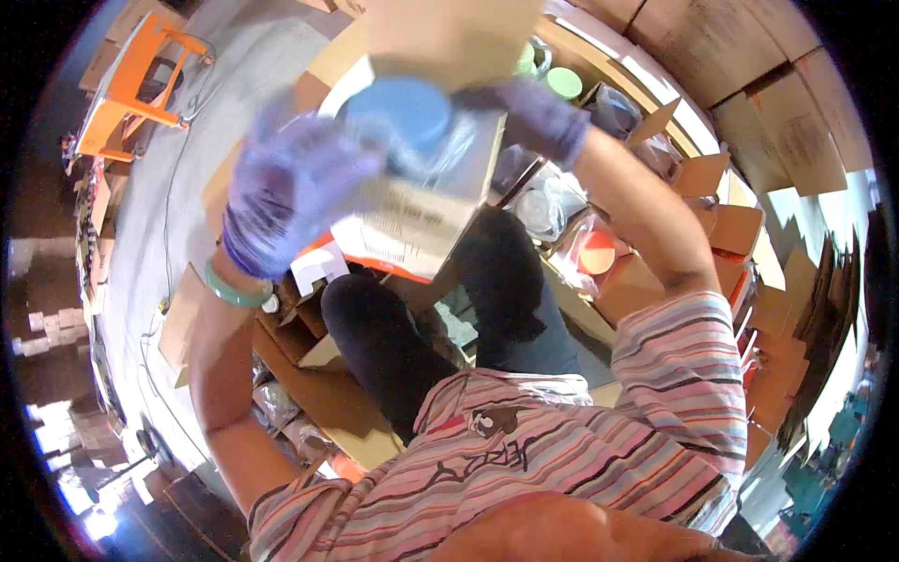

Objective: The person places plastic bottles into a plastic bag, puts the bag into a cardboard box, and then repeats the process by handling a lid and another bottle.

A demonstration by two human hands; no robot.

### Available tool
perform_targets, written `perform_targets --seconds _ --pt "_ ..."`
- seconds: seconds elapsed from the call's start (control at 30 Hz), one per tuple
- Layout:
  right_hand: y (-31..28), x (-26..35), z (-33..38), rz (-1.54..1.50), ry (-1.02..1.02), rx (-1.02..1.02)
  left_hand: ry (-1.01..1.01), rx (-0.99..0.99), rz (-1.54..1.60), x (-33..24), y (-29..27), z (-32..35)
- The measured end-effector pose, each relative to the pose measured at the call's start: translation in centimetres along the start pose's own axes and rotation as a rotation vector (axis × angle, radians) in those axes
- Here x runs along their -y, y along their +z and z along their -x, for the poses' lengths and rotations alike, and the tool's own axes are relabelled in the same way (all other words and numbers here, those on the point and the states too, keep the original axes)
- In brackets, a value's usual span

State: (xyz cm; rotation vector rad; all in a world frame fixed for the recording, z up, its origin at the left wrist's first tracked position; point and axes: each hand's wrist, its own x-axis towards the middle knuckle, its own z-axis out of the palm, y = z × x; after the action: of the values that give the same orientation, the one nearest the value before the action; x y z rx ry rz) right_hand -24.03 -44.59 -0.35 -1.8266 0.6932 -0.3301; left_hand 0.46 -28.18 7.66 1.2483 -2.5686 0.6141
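Note:
An open cardboard box (421, 220) is raised above my knees, its printed side towards me. In its opening sits a round container with a blue lid (398, 112), wrapped in clear plastic. My left hand (290, 192), in a purple glove, is at the left of the box with its fingers stretched towards it, blurred by motion. At the box's right edge is my right hand (543, 117), also gloved; its fingers close on that edge and are partly hidden and dark. A large flap (449, 37) stands up behind the lid.
On the right, a big carton holds plastic-wrapped containers with a green lid (564, 82), a white lid (538, 211) and an orange lid (596, 253). Stacked cartons (740, 66) rise at the far right. An orange metal frame (140, 94) stands on the grey floor (220, 94) with cables.

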Motion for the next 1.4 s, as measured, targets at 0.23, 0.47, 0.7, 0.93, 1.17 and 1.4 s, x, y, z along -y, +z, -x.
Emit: perform_targets --seconds 0.23,0.47,0.7,0.93,1.17,1.4 --pt "-11.3 -6.0 10.9 0.602 0.014 -0.783 -0.82 -0.763 0.419 1.9 17.0 -11.7" --pt "-12.7 -14.3 22.9 0.554 0.285 -0.975 -0.731 0.297 0.841 -6.3 39.0 -17.2" --pt "-11.1 -16.4 24.9 -0.637 0.427 -1.215 -0.738 0.69 0.726 -5.9 43.6 -19.1" --pt "-12.7 -24.7 29.7 -0.207 0.345 -0.979 -0.804 0.223 0.68 -3.9 42.0 -17.2" --pt "-11.6 -17.6 26.4 -0.586 0.387 -0.986 -0.791 -0.041 0.432 1.1 32.2 -18.8" --pt "-13.1 -13.1 23.1 0.596 0.534 -0.767 -0.941 -0.612 0.643 5.6 18.4 -14.8"
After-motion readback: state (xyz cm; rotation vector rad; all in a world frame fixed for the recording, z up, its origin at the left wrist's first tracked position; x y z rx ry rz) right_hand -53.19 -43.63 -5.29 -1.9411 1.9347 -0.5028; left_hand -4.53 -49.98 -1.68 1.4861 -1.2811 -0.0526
